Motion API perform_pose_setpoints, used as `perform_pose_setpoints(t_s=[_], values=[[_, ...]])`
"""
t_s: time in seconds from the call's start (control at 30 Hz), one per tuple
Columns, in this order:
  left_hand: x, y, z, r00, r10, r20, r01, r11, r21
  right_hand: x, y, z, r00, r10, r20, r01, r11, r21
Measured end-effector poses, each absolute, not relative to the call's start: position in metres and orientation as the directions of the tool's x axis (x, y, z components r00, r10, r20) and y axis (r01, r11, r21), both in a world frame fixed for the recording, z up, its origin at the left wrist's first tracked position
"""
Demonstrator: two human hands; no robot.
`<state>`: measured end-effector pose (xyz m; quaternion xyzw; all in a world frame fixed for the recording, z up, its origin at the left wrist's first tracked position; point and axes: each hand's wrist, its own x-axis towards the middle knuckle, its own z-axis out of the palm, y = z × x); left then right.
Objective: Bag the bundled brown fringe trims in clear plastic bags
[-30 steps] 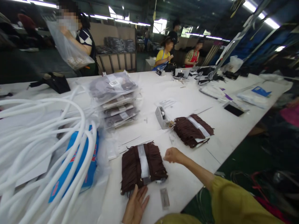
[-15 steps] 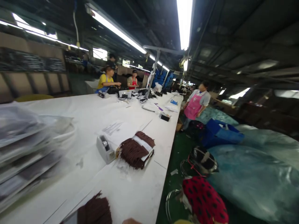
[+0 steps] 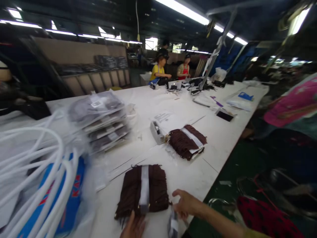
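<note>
A dark brown fringed bundle with a pale band [image 3: 145,186] lies on the white table at the bottom centre. My left hand [image 3: 133,226] is at its near edge, thumb up against the bundle, the other fingers partly under or beside it. At the bundle's right corner is my right hand [image 3: 184,204], its index finger stretched out and the lower fingers curled; a small clear plastic piece [image 3: 173,223] hangs or lies just below it. Farther back, a second brown fringed bundle [image 3: 187,141] sits beside a grey tape dispenser [image 3: 157,132].
Stacked plastic-wrapped packs [image 3: 106,122] stand at the left, with white tubing [image 3: 59,148] and a blue bag [image 3: 71,198] nearer. A phone [image 3: 225,115] lies at the right. A person in pink [image 3: 292,99] stands beyond the right edge; two people sit at the far side.
The view has swung left and down. Both hands are now at the near bundle, which shows whole. The person in pink is much closer.
</note>
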<state>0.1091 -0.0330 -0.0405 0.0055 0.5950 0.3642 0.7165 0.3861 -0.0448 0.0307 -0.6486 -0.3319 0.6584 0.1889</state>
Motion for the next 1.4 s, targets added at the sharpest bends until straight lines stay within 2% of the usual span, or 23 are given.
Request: perform_pose_setpoints(t_s=[0.07,0.1,0.2,0.33,0.4,0.47,0.53,0.63,0.7,0.77,0.8,0.87,0.93,1.0,1.1,1.17,1.27,1.4], values=[[0.096,-0.039,-0.038,0.167,0.496,-0.852,-0.446,0.809,0.384,0.386,-0.038,0.043,-0.136,0.725,-0.675,0.17,-0.654,-0.737],[0.093,-0.041,-0.035,0.2,0.493,-0.847,-0.375,0.837,0.399,0.384,-0.034,0.05,-0.167,0.744,-0.647,0.131,-0.634,-0.762],[0.09,-0.043,-0.024,0.179,0.618,-0.765,-0.071,0.784,0.617,0.375,-0.019,0.064,-0.249,0.718,-0.65,-0.071,-0.683,-0.727],[0.09,-0.026,-0.001,0.111,0.852,-0.512,0.268,0.471,0.841,0.353,0.004,0.057,-0.256,0.665,-0.702,-0.427,-0.729,-0.535],[0.091,-0.013,0.008,0.077,0.952,-0.295,0.42,0.237,0.876,0.343,0.012,0.045,-0.194,0.674,-0.713,-0.469,-0.702,-0.536],[0.094,-0.002,0.012,0.078,0.995,-0.062,0.585,0.005,0.811,0.337,0.016,0.031,-0.107,0.687,-0.719,-0.405,-0.691,-0.599],[0.099,0.006,0.009,0.13,0.989,0.065,0.73,-0.14,0.669,0.334,0.018,0.021,-0.036,0.702,-0.711,-0.309,-0.684,-0.66],[0.104,0.012,-0.001,0.21,0.977,0.036,0.863,-0.202,0.463,0.338,0.017,0.016,0.046,0.714,-0.699,-0.19,-0.68,-0.708],[0.104,0.012,-0.007,0.227,0.973,0.034,0.894,-0.222,0.389,0.347,0.01,0.019,0.138,0.732,-0.667,-0.106,-0.659,-0.745],[0.102,0.008,-0.01,0.251,0.96,0.12,0.894,-0.278,0.35,0.359,-0.005,0.024,0.227,0.821,-0.524,0.116,-0.557,-0.822],[0.102,0.005,-0.01,0.277,0.943,0.183,0.884,-0.325,0.337,0.365,-0.015,0.026,0.212,0.885,-0.414,0.289,-0.462,-0.839],[0.105,-0.005,-0.009,0.366,0.884,0.291,0.835,-0.45,0.316,0.374,-0.04,0.026,-0.002,0.971,-0.237,0.616,-0.185,-0.765],[0.115,-0.017,-0.008,0.474,0.817,0.327,0.762,-0.567,0.313,0.376,-0.064,0.02,-0.264,0.935,-0.236,0.747,0.043,-0.664],[0.131,-0.026,-0.009,0.591,0.751,0.294,0.678,-0.66,0.322,0.371,-0.081,0.01,-0.371,0.88,-0.297,0.776,0.118,-0.62],[0.157,-0.028,-0.017,0.737,0.664,0.124,0.609,-0.733,0.304,0.354,-0.089,-0.004,-0.338,0.867,-0.366,0.819,0.079,-0.569],[0.17,-0.022,-0.024,0.762,0.647,0.006,0.62,-0.733,0.279,0.345,-0.087,-0.009,-0.299,0.863,-0.408,0.847,0.044,-0.529],[0.177,-0.012,-0.027,0.762,0.644,-0.068,0.634,-0.723,0.274,0.341,-0.086,-0.009,-0.275,0.852,-0.446,0.869,0.022,-0.494],[0.178,-0.003,-0.017,0.756,0.641,-0.132,0.647,-0.704,0.294,0.344,-0.093,-0.001,-0.124,0.916,-0.38,0.845,-0.103,-0.525]])
